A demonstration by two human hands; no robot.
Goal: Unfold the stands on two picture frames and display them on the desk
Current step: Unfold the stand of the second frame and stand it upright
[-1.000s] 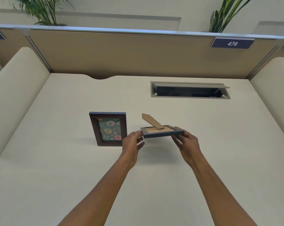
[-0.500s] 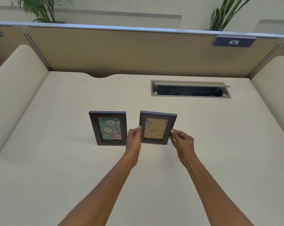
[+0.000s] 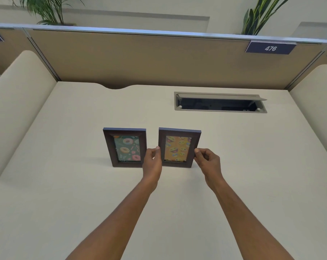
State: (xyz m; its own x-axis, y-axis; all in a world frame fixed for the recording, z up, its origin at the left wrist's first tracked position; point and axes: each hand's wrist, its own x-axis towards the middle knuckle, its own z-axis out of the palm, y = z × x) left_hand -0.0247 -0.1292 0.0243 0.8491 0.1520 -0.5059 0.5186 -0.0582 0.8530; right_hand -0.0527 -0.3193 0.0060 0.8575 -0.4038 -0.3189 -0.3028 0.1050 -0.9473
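Two dark brown picture frames stand upright side by side on the cream desk (image 3: 65, 184). The left frame (image 3: 125, 147) shows a green doughnut picture and stands free. The right frame (image 3: 178, 147) shows an orange emoji picture, its bottom edge on the desk. My left hand (image 3: 152, 162) pinches the right frame's left side, thumb on the front. My right hand (image 3: 207, 160) pinches its right side. The stands behind both frames are hidden.
A grey cable hatch (image 3: 220, 102) lies open in the desk at the back right. A tan partition (image 3: 159, 59) with a "476" label (image 3: 270, 48) closes the back. Cream padded side panels (image 3: 18, 102) flank the desk; plants rise behind the partition.
A second ago both hands held the right frame flat, face down, with its cardboard stand sticking up. It has since been turned upright and set down beside the left frame.
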